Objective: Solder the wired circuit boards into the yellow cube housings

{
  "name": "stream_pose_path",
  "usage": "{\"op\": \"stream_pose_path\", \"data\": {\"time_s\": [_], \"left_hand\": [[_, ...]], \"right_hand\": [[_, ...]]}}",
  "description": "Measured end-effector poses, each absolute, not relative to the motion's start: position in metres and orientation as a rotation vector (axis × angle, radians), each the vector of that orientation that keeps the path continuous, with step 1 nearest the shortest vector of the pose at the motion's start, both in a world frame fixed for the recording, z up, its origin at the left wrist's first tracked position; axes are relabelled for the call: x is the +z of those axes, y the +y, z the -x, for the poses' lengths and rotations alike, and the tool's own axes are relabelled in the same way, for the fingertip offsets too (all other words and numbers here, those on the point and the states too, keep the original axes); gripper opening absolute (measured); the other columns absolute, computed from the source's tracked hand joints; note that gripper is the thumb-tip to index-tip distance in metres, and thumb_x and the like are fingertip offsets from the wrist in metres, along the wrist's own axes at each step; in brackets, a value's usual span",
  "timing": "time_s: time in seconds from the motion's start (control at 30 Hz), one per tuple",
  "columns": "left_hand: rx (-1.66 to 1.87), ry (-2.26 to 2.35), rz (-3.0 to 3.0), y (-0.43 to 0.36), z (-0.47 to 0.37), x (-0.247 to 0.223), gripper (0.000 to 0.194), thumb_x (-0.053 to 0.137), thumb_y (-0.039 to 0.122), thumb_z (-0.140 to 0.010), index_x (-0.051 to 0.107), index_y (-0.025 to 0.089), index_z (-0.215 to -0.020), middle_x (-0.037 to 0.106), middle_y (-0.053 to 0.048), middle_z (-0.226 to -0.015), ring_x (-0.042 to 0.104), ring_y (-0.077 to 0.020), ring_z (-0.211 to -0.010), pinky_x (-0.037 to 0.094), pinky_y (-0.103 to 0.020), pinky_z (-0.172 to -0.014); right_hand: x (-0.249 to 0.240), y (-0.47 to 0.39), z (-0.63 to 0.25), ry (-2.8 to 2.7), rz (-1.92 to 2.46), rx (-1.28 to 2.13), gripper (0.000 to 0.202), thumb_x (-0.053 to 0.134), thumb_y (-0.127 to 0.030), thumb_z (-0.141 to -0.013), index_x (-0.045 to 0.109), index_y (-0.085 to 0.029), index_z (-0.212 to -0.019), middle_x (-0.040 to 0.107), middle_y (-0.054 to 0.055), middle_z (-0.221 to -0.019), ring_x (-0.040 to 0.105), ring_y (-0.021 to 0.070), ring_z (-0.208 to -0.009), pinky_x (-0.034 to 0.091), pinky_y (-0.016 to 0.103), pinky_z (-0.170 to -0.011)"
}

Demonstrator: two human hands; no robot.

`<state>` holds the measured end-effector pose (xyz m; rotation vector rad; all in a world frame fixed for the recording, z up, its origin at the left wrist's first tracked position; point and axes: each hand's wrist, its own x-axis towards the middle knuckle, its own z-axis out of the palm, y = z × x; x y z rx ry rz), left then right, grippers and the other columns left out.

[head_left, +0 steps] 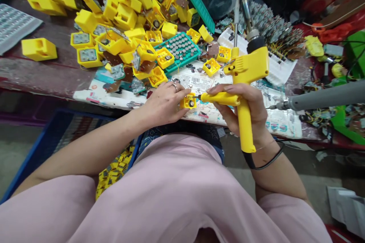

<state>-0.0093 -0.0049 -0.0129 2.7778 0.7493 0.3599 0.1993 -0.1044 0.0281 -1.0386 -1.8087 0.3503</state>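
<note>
My left hand [168,102], with a ring on one finger, holds a small yellow plastic case [188,101] at the table's front edge. A round metal part sits in the open case. Closed around two tools, my right hand [251,102] grips a yellow soldering gun [246,68] whose metal barrel points away from me. The same fingers hold a yellow-handled screwdriver-like tool [219,97], its thin dark tip pointing left at the case; whether the tip touches is too small to tell. Two more open yellow cases [211,67] lie just beyond.
Many yellow cases [125,16] are heaped at the back left. A green tray [181,51] holds round metal parts. Wired boards [273,26] pile up at back right. A grey tool [327,96] juts in from the right. Below left, a blue crate [37,167] stands beside yellow pieces.
</note>
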Motion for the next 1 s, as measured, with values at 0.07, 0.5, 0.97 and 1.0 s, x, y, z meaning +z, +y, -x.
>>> {"op": "stream_pose_path", "data": {"time_s": [0.07, 0.5, 0.97, 1.0], "left_hand": [[0.320, 0.734, -2.773, -0.003, 0.008, -0.011, 0.051, 0.058, 0.036, -0.085, 0.066, 0.009, -0.128, 0.070, -0.017, -0.112, 0.065, -0.0320, -0.107, 0.051, -0.045, -0.095], [0.246, 0.814, -2.588, -0.005, 0.012, -0.012, 0.064, 0.060, 0.038, -0.083, 0.056, 0.010, -0.141, 0.067, -0.021, -0.119, 0.064, -0.0371, -0.109, 0.048, -0.054, -0.098], [0.392, 0.675, -0.245, -0.023, 0.000, -0.009, 0.036, 0.046, 0.030, -0.097, 0.061, 0.008, -0.121, 0.077, -0.013, -0.097, 0.076, -0.0188, -0.083, 0.059, -0.027, -0.078], [0.389, 0.675, -0.237, -0.023, 0.000, -0.009, 0.037, 0.044, 0.031, -0.098, 0.060, 0.007, -0.122, 0.077, -0.014, -0.097, 0.076, -0.0193, -0.082, 0.059, -0.027, -0.076]], "right_hand": [[0.028, -0.104, -0.200, -1.811, 1.043, 0.347, 0.054, 0.067, -0.011, -0.089, 0.049, -0.042, -0.130, 0.071, -0.001, -0.113, 0.072, 0.0206, -0.105, 0.064, 0.041, -0.093], [0.017, -0.116, -0.200, -1.388, 1.124, 0.101, 0.053, 0.076, -0.010, -0.081, 0.054, -0.031, -0.124, 0.066, 0.001, -0.107, 0.073, 0.0186, -0.093, 0.067, 0.036, -0.081], [0.023, -0.128, -0.180, -1.259, 1.050, 0.049, 0.042, 0.074, -0.011, -0.083, 0.053, -0.030, -0.114, 0.061, -0.002, -0.106, 0.072, 0.0154, -0.094, 0.066, 0.033, -0.083], [0.022, -0.127, -0.179, -1.274, 1.046, 0.047, 0.044, 0.075, -0.011, -0.083, 0.053, -0.030, -0.115, 0.062, -0.002, -0.106, 0.073, 0.0154, -0.094, 0.065, 0.033, -0.083]]}}
